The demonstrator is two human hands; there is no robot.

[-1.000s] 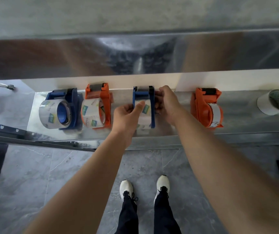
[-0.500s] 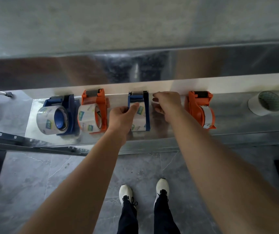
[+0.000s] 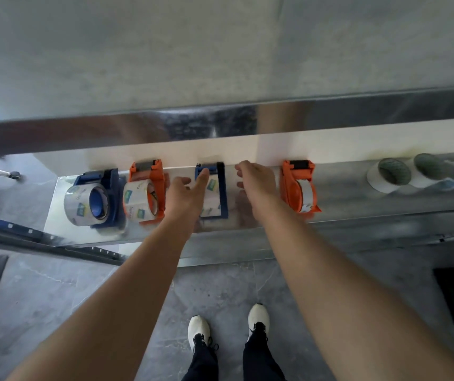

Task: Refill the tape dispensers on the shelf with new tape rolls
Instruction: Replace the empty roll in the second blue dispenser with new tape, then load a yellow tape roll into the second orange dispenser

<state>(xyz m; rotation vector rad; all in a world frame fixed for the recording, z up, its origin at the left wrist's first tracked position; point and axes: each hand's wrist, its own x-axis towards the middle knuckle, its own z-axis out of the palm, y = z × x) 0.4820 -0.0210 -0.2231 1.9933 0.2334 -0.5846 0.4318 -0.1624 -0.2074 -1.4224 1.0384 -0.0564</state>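
Observation:
Several tape dispensers stand in a row on a shiny metal shelf (image 3: pixel 357 193). From the left: a blue dispenser (image 3: pixel 105 199) with a clear roll, an orange dispenser (image 3: pixel 151 188) with a full roll, a middle blue dispenser (image 3: pixel 219 188) with a roll, and an orange dispenser (image 3: pixel 298 185) with a thin roll. My left hand (image 3: pixel 184 196) is spread open just left of the middle blue dispenser, its thumb across that dispenser's top left. My right hand (image 3: pixel 256 180) hovers open to its right, apart from it, holding nothing.
Two white tape rolls with greenish cores (image 3: pixel 390 174) lie on the shelf at the far right. A steel ledge runs above the shelf. Below are a grey tiled floor, my white shoes (image 3: pixel 199 329), and a dark rail (image 3: pixel 55 243) at the left.
Both hands have released the middle blue dispenser. My right hand has drawn away to the right and my left hand's fingers have opened. The view has shifted slightly.

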